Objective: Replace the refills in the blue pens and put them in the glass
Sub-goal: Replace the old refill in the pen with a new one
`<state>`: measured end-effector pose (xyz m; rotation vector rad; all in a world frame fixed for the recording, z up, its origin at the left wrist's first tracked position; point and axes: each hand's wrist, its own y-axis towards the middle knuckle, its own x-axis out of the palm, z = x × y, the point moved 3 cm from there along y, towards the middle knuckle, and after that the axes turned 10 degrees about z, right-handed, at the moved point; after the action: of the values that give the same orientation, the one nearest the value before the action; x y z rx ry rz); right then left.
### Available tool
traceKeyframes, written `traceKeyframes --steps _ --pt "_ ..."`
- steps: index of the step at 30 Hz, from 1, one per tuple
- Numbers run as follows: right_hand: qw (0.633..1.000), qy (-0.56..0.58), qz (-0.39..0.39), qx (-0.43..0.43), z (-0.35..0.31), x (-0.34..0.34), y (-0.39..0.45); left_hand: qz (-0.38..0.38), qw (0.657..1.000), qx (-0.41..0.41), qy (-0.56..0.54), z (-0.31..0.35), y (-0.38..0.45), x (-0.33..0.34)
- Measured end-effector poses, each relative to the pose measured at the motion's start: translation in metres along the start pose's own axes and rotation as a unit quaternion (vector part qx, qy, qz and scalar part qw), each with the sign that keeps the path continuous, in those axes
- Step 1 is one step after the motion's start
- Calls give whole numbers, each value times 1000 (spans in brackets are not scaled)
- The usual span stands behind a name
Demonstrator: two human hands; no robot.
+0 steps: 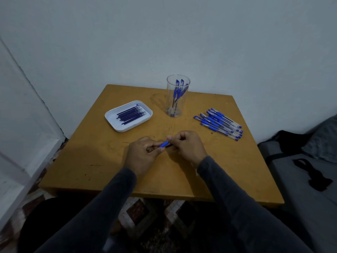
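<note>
1. Working on one pen point(164, 144), held between both hands just above the middle of the table point(102, 161), nearer the front edge than the glass.
2. Left hand point(144, 152): fingers curled round the pen's hidden end, with only the blue grip section showing past the thumb.
3. Right hand point(187, 145): fingertips pinching the other end, where a thin dark piece sticks out; probably the refill or tip going in or coming out, though which cannot be told.
4. Done so far, judging by the layout: a few capped pens standing in the glass point(177, 95) at the back of the table, roughly three or four; exact count unclear through the clear wall.
5. Left to do: a pile point(219, 123) of about eight or more pens lying to the right of the glass, well apart from the hands.
6. Supply: a white tray point(113, 123) to the left of the glass, holding a bundle of dark refills point(131, 115); impossible to say whether fresh or spent.
7. Judged well under halfway, since the pile outnumbers the glass.
8. Hard to make out: most of the held pen's barrel, covered by both hands; no cap of it seen; dim light blurs small parts.
</note>
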<state>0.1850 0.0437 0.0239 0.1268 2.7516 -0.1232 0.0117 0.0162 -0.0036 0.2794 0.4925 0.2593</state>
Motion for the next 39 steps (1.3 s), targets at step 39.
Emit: traceKeyframes --steps 39 --pt "988 132 -61 50 5 -9 7 -6 1000 8 21 0 2 -1"
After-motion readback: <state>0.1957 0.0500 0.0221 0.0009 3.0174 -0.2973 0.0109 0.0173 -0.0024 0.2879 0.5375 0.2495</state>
